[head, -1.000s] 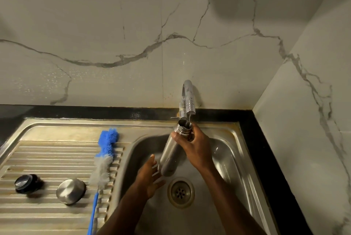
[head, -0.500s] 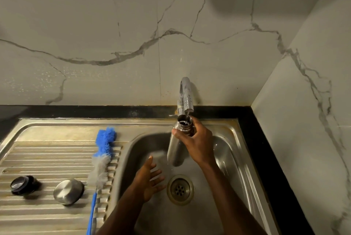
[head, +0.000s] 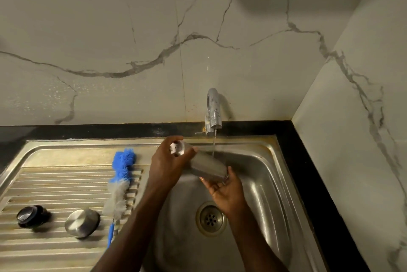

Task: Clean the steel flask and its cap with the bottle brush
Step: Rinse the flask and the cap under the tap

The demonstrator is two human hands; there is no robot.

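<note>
The steel flask (head: 209,165) lies nearly level over the sink basin (head: 262,183), mouth end to the left. My left hand (head: 168,161) grips the mouth end; my right hand (head: 223,188) cups the base from below. A thin stream from the tap (head: 213,111) lands on the flask's body. The steel cap (head: 82,223) rests on the drainboard (head: 44,183) at the left, with a black stopper (head: 33,216) beside it. The bottle brush (head: 120,175), blue and white bristles on a blue handle, lies along the drainboard's right edge.
The drain (head: 211,219) sits in the basin below my right hand. A black counter strip (head: 308,183) borders the sink on the right and back. Marble walls close in behind and on the right.
The flask has gone from upright under the tap to nearly level. My left hand, open before, now grips its mouth end, and my right hand has shifted from the neck to the base.
</note>
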